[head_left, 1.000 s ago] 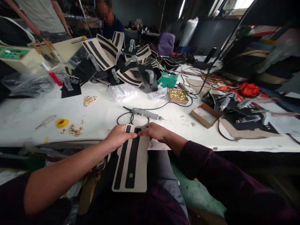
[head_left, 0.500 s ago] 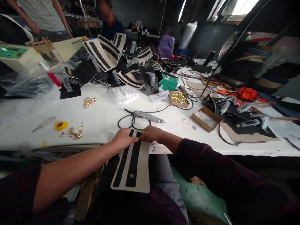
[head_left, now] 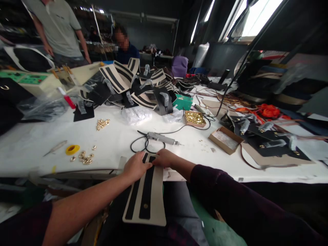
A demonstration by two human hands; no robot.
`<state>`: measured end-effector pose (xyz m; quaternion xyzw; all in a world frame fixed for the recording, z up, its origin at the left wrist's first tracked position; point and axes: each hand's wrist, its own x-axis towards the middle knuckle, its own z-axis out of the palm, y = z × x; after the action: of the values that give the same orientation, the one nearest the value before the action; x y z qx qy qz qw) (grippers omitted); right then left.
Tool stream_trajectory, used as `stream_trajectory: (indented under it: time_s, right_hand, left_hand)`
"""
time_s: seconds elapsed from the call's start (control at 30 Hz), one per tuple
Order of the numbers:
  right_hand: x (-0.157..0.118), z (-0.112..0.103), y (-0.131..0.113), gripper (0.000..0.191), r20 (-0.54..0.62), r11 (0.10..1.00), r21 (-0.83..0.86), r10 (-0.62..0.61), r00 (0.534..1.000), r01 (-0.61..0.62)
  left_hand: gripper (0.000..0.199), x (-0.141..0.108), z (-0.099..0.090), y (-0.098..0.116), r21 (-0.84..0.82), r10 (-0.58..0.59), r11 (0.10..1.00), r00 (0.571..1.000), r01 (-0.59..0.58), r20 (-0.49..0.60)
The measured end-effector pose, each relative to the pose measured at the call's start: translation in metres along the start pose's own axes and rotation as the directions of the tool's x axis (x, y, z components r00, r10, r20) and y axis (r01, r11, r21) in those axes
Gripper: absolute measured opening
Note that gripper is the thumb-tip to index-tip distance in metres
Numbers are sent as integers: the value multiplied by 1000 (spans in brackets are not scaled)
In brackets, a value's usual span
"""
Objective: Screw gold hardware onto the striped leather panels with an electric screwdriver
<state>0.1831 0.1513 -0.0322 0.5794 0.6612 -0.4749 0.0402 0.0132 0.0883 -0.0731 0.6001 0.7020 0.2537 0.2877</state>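
A beige panel [head_left: 156,201] with two black strips lies over my lap, its far end at the table edge. A small round metal piece shows near the lower end of one strip. My left hand [head_left: 137,166] grips the panel's far end from the left, thumb on top. My right hand [head_left: 164,158] pinches the same end from the right, close beside my left thumb. Just beyond my hands lies a grey electric screwdriver [head_left: 164,138] with a looped black cable.
Gold metal rings [head_left: 85,158], yellow tape [head_left: 72,149] and an awl [head_left: 55,147] lie left. A box of gold parts [head_left: 195,118] and a cardboard box [head_left: 225,140] are right. Panels [head_left: 118,77] pile up behind. Two people are beyond the table.
The view has tilted up, so the table and objects appear lower. Both hands keep their hold on the panel's far end.
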Motion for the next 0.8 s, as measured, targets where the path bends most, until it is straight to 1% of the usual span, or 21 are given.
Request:
stream_trajectory:
  time_s: [0.1, 0.13, 0.2, 0.27, 0.3, 0.37, 0.47, 0.53, 0.6, 0.7, 0.8]
  right_hand:
    - [2, 2, 2, 9, -27, 1000, -25, -17, 999, 16]
    - [4, 3, 3, 8, -35, 999, -27, -22, 999, 21]
    - [6, 4, 4, 7, -45, 999, -24, -27, 999, 26]
    - [8, 6, 6, 7, -54, 1000, -14, -24, 998, 23]
    - [8, 7, 7, 8, -62, 1000, -6, -22, 998, 21]
    - [9, 10, 9, 16, -83, 1000, 12, -17, 996, 18]
    - [10, 15, 13, 31, -122, 999, 37, -12, 993, 16]
    - [10, 16, 16, 34, -150, 997, 70, -8, 989, 19]
    - [11, 16, 18, 32, -176, 995, 92, -16, 984, 33]
    - [12, 12, 21, 34, -190, 997, 63, -37, 981, 50]
    - [8, 11, 23, 40, -242, 997, -35, -75, 967, 68]
  left_hand:
    - [56, -2, -2, -4, 23, 102, 995, 990, -100, -97]
    - [58, -3, -2, -5, 26, 157, 988, 981, -155, -118]
    - [54, -4, 0, -6, 22, 274, 962, 954, -273, -121]
    - [35, -5, 3, -7, 8, 355, 935, 931, -356, -84]
    - [26, -5, 5, -8, 2, 376, 926, 923, -377, -77]
    - [19, -3, 9, -9, -5, 395, 918, 915, -397, -77]
    - [19, -1, 13, -10, 0, 394, 918, 914, -396, -98]
    - [20, 0, 15, -11, 9, 391, 920, 913, -393, -114]
    - [22, 1, 17, -11, 21, 393, 919, 910, -393, -134]
    - [23, 3, 19, -13, 43, 408, 913, 898, -407, -165]
    - [21, 3, 21, -17, 51, 443, 896, 880, -442, -169]
